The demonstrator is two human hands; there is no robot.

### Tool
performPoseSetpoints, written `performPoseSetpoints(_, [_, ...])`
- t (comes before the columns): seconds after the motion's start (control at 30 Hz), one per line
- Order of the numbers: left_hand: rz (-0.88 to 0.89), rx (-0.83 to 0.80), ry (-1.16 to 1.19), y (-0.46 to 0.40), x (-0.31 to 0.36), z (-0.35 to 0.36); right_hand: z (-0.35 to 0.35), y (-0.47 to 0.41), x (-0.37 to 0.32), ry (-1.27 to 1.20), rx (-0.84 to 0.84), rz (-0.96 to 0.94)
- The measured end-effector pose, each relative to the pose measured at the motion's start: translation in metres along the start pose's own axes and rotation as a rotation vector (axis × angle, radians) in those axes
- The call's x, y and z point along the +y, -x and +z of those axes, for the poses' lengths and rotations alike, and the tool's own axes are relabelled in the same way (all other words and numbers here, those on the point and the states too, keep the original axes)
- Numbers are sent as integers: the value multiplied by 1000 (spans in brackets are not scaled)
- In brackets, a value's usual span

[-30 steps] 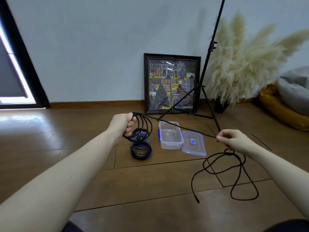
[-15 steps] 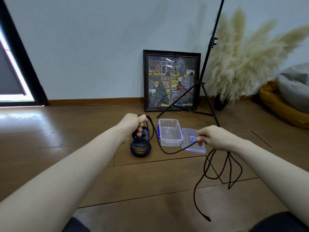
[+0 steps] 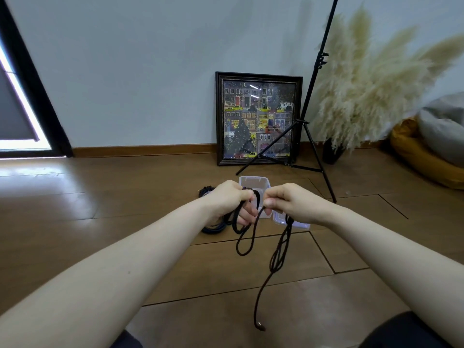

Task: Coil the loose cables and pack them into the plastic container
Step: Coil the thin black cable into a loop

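Observation:
My left hand (image 3: 229,200) grips several loops of a black cable (image 3: 275,259) in the air above the floor. My right hand (image 3: 288,202) is right beside it, pinching the same cable; a short loop hangs between the hands and the tail drops to a plug (image 3: 260,327) near the floor. Behind the hands, mostly hidden, stands the clear plastic container (image 3: 253,181), with its lid (image 3: 293,223) lying to its right. A coiled bundle of dark cables (image 3: 209,228) lies on the floor left of the container, partly behind my left hand.
A framed picture (image 3: 258,120) leans on the wall behind the container. A black tripod stand (image 3: 312,136) straddles the floor to the right, next to pampas grass in a dark vase (image 3: 331,153) and a yellow and grey beanbag (image 3: 426,151).
My right hand has swept left with the cable and met my left hand, forming a new loop. The loose tail has been drawn in and hangs shorter.

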State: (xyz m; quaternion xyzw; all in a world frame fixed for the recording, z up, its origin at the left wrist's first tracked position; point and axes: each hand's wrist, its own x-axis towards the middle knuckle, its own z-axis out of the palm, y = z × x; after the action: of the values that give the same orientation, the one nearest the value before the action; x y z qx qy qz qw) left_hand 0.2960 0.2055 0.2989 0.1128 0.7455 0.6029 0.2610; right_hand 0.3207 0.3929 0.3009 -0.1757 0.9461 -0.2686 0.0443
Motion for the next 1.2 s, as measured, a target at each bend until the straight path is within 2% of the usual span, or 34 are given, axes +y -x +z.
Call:
performPoseSetpoints(0.17, [-1,-91,-4,0,0,5,1,-1,-2,-75,53,-11])
performPoseSetpoints(0.3, [0,-119,14,2,3,6,0,-1,-2,-156,174,-18])
performPoseSetpoints(0.5, [11,-129,70,2,4,14,-8,1,5,-102,250,41])
performPoseSetpoints(0.7, [86,2,50,1,7,6,-8,7,15,-89,231,109])
performPoseSetpoints(0.97, [116,184,102,0,8,-11,-7,19,29,-155,65,224])
performPoseSetpoints(1.1, [133,271,83,-2,4,-13,-9,20,28,-197,126,216])
performPoseSetpoints(1.2, [144,273,39,-4,4,-10,-5,15,19,-261,158,181])
